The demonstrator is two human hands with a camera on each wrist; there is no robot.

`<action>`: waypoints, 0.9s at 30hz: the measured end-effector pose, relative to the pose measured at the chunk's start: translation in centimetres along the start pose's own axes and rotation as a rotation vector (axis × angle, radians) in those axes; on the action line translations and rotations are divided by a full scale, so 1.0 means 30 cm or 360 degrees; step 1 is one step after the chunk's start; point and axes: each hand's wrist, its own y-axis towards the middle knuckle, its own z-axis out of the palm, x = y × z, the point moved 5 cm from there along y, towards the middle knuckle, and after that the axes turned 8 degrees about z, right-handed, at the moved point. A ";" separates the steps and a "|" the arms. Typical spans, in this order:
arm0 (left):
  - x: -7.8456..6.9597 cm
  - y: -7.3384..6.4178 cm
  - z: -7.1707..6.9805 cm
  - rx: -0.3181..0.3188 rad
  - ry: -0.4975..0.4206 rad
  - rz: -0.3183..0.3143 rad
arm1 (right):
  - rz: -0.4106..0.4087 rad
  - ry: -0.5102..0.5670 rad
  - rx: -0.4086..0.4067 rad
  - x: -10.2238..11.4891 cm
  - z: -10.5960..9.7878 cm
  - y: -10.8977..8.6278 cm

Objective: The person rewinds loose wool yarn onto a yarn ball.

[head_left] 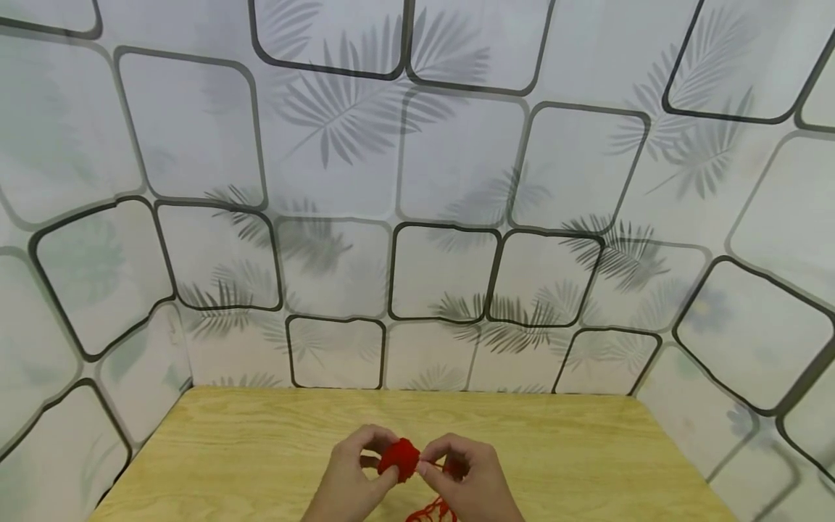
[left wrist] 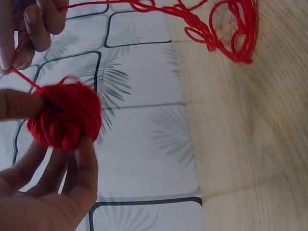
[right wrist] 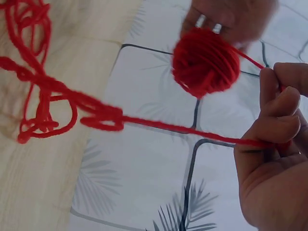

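A small ball of red yarn (head_left: 399, 460) is held by my left hand (head_left: 357, 471), thumb on one side and fingers on the other. To its right, my right hand (head_left: 471, 475) pinches the strand (right wrist: 250, 58) that leaves the ball, close beside it. In the right wrist view the same yarn runs through the curled fingers (right wrist: 276, 122) of that hand. From there it stretches taut to a loose, looped tangle of red yarn (right wrist: 45, 86). The left wrist view shows the wound ball (left wrist: 67, 115) between thumb and fingers, with the tangle (left wrist: 231, 29) at upper right.
Both hands are over the near part of a light wood-grain table (head_left: 274, 428). Behind and to the sides hangs a pale covering (head_left: 450, 159) printed with rounded squares and grey leaves. Part of the yarn tangle (head_left: 433, 510) shows at the lower edge of the head view.
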 end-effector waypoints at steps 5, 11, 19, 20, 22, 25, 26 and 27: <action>0.006 -0.002 0.015 0.0330 -0.0262 -0.0065 | 0.0042 0.0159 -0.0140 0.020 -0.039 0.018; -0.027 -0.014 0.025 0.0630 -0.0744 0.0014 | -0.0080 0.0228 -0.0307 0.027 -0.069 0.039; -0.090 -0.011 0.007 0.0687 -0.1293 0.0313 | -0.0013 0.0242 -0.0269 -0.020 -0.061 0.063; -0.093 -0.012 0.003 0.0673 -0.1351 0.0311 | 0.0019 0.0241 -0.0238 -0.031 -0.055 0.065; -0.095 -0.011 -0.005 0.0624 -0.1459 0.0290 | 0.0087 0.0233 -0.0161 -0.052 -0.042 0.066; -0.088 -0.007 -0.020 0.0478 -0.1568 0.0214 | 0.0172 0.0212 -0.0044 -0.074 -0.018 0.063; -0.083 -0.006 -0.026 0.0405 -0.1568 0.0198 | 0.0191 0.0206 -0.0011 -0.077 -0.011 0.061; -0.079 -0.003 -0.032 0.0327 -0.1551 0.0181 | 0.0207 0.0202 0.0022 -0.079 -0.004 0.058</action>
